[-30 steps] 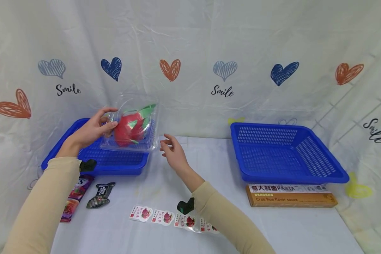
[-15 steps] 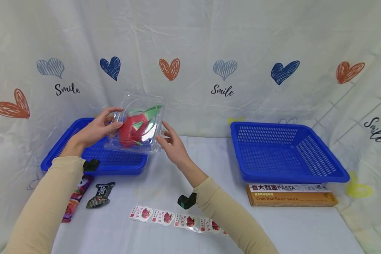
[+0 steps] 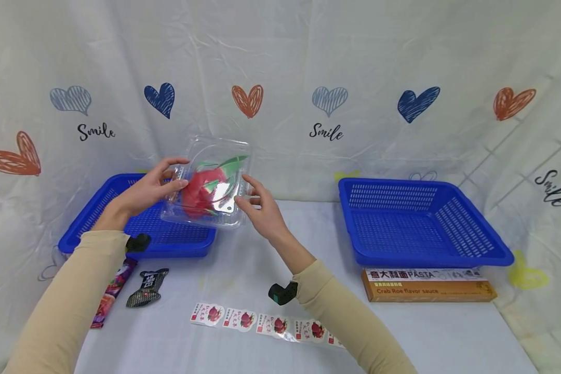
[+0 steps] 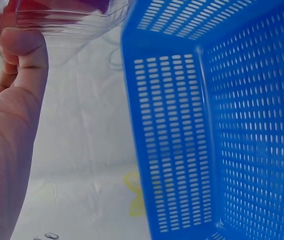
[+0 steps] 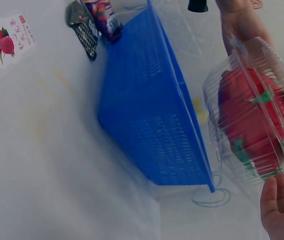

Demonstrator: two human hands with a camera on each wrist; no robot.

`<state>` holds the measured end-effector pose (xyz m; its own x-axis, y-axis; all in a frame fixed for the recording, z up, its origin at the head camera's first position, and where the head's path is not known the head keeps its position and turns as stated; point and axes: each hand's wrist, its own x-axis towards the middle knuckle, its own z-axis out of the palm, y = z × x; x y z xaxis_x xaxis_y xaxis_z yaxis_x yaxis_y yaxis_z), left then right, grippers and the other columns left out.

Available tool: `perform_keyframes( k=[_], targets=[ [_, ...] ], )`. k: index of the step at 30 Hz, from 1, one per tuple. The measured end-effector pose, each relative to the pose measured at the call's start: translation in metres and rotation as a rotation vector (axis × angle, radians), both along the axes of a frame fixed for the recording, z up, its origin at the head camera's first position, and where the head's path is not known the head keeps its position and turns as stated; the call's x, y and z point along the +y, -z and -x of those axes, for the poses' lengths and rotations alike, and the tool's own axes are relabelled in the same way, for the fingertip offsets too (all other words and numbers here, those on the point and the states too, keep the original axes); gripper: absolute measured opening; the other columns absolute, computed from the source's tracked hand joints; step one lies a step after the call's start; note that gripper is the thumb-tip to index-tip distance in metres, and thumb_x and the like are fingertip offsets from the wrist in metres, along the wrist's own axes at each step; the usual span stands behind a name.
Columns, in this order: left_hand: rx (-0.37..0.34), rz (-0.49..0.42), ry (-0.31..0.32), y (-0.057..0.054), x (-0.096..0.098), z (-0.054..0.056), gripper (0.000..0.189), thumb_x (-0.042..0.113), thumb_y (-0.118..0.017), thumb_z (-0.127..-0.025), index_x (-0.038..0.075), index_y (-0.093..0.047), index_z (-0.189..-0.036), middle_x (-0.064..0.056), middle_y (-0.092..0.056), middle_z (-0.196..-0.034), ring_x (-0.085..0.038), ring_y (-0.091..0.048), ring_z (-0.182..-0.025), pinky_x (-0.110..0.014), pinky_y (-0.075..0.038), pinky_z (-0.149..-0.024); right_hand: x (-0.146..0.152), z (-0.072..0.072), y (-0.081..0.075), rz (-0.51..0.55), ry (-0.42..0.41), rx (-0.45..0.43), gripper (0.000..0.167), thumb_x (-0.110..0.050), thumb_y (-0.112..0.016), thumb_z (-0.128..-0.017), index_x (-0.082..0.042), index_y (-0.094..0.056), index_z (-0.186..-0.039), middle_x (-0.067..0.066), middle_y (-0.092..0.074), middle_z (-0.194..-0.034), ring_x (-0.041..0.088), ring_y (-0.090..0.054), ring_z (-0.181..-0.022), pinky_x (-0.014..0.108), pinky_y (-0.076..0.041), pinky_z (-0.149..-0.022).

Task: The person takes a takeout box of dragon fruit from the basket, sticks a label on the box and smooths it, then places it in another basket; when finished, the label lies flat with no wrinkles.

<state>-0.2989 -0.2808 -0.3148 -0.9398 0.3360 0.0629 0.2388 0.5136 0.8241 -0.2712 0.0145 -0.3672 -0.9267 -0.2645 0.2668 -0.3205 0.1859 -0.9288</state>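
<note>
A clear plastic clamshell box point(image 3: 215, 148) is held up over the right part of the left blue basket point(image 3: 177, 250). Inside it lies a red dragon fruit point(image 3: 198, 192) with green leaf tips. My left hand point(image 3: 145, 192) grips the box's left side, thumb in front; in the left wrist view the thumb point(image 4: 24, 42) presses on the clear plastic. At the opposite edge my right hand point(image 3: 264, 213) pinches the box, and the right wrist view has its fingers point(image 5: 281, 195) right against the plastic.
Another blue basket point(image 3: 425, 259) stands at the right, with a pasta box point(image 3: 425, 292) in front. Dragon fruit stickers point(image 3: 240, 318) lie in a strip near the front, partly under the right sleeve. A black packet point(image 3: 147, 288) and a purple packet point(image 3: 112, 291) lie at the left.
The right hand, apart from the box a second ago, has come to its right edge and taken hold. Box and both hands have moved slightly right.
</note>
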Motion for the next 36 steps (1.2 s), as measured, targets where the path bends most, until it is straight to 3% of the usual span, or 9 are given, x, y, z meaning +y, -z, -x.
perform_keyframes(
  k=[5, 18, 27, 36],
  targets=[
    [0.002, 0.002, 0.017, 0.001, 0.008, -0.001, 0.055, 0.034, -0.055, -0.100, 0.032, -0.029, -0.148, -0.017, -0.050, -0.098, -0.030, -0.050, -0.083, -0.041, -0.045, -0.072, 0.007, -0.001, -0.004, 0.006, 0.039, -0.022, 0.054, -0.040, -0.063, -0.094, -0.038, -0.044, -0.144, 0.005, -0.049, -0.122, 0.019, -0.056, -0.106, 0.036, -0.050, -0.083],
    [0.021, 0.034, 0.046, 0.008, 0.034, -0.007, 0.057, 0.042, -0.056, -0.098, 0.031, -0.028, -0.147, -0.016, -0.052, -0.099, -0.030, -0.051, -0.089, -0.043, -0.045, -0.074, 0.032, -0.004, -0.008, -0.027, 0.075, -0.079, 0.055, -0.044, -0.064, -0.093, -0.035, -0.044, -0.144, 0.006, -0.051, -0.115, 0.021, -0.055, -0.103, 0.037, -0.050, -0.081],
    [0.017, 0.017, 0.110, 0.010, 0.060, -0.012, 0.062, 0.037, -0.057, -0.099, 0.025, -0.024, -0.150, -0.016, -0.048, -0.106, -0.032, -0.057, -0.094, -0.042, -0.045, -0.078, 0.055, -0.006, -0.004, -0.058, 0.121, -0.080, 0.053, -0.046, -0.064, -0.093, -0.037, -0.045, -0.142, 0.006, -0.051, -0.113, 0.022, -0.054, -0.100, 0.036, -0.050, -0.075],
    [0.005, -0.049, 0.122, 0.024, 0.086, -0.015, 0.061, 0.036, -0.060, -0.098, 0.027, -0.027, -0.148, -0.017, -0.049, -0.106, -0.032, -0.055, -0.090, -0.045, -0.049, -0.074, 0.079, -0.010, -0.002, -0.082, 0.146, -0.097, 0.052, -0.048, -0.063, -0.093, -0.038, -0.046, -0.141, 0.007, -0.049, -0.113, 0.023, -0.054, -0.099, 0.034, -0.048, -0.073]
  ],
)
